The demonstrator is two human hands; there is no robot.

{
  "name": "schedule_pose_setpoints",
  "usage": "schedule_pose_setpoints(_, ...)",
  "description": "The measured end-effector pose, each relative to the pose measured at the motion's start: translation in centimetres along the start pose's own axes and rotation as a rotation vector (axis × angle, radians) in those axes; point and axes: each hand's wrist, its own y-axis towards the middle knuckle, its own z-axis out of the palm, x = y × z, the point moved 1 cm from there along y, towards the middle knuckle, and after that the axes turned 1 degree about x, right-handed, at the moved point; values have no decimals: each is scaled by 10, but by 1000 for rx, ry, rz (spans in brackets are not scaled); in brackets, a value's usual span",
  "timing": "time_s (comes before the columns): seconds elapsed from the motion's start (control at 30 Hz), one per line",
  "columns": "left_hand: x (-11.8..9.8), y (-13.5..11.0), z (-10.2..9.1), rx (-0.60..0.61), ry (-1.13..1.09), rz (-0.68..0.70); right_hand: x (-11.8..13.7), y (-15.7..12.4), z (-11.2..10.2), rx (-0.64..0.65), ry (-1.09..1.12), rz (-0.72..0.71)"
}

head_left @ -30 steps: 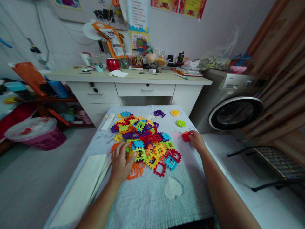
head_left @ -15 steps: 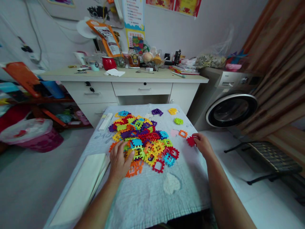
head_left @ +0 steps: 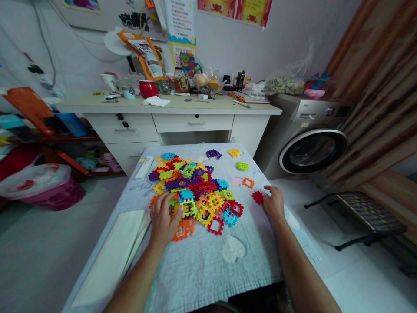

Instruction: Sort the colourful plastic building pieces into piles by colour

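Note:
A heap of coloured interlocking plastic pieces (head_left: 195,191) lies on a pale blue cloth (head_left: 208,269) over a small table. My left hand (head_left: 164,219) rests palm down on the heap's near left edge, fingers flat over green and yellow pieces, beside an orange piece (head_left: 184,230). My right hand (head_left: 274,202) lies palm down on the cloth at the right, fingers loosely spread, fingertips against a single red piece (head_left: 257,197). Beyond it lie, each on its own, an orange piece (head_left: 249,182), a pink piece (head_left: 237,181), a green piece (head_left: 242,165), a yellow piece (head_left: 234,152) and a purple piece (head_left: 213,154).
A folded white board (head_left: 110,252) lies along the table's left edge, a slim white box (head_left: 145,167) at the far left. Behind stands a cluttered desk with drawers (head_left: 195,121), a washing machine (head_left: 309,152) at right, a pink bin (head_left: 48,191) at left.
My right hand left the orange piece on the cloth, brought the red piece nearer to me and set it down. My left hand stayed on the heap.

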Motion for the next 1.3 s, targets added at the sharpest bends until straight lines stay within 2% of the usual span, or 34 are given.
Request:
schedule_pose_setpoints(0.13,-1,1,0,5,3,-8,3,-8,5,-106,-75,-47)
schedule_pose_setpoints(0.4,-2,0,1,-1,7,-1,14,-14,7,-73,-58,-174)
schedule_pose_setpoints(0.5,-1,0,1,1,7,7,26,-17,3,-43,-26,-230)
schedule_pose_setpoints(0.6,-1,0,1,-1,3,12,45,-23,0,53,46,-279)
schedule_pose_setpoints(0.77,-3,0,0,3,-4,10,70,-34,2,345,23,-334)
schedule_pose_setpoints(0.83,-3,-1,0,3,-9,4,69,-36,3,359,-58,-309)
schedule_pose_setpoints(1.03,-1,-1,0,-4,-10,20,40,-29,3,240,-275,-97)
schedule_pose_setpoints(1.3,1,-1,0,0,-12,19,20,-27,11,192,-233,-62)
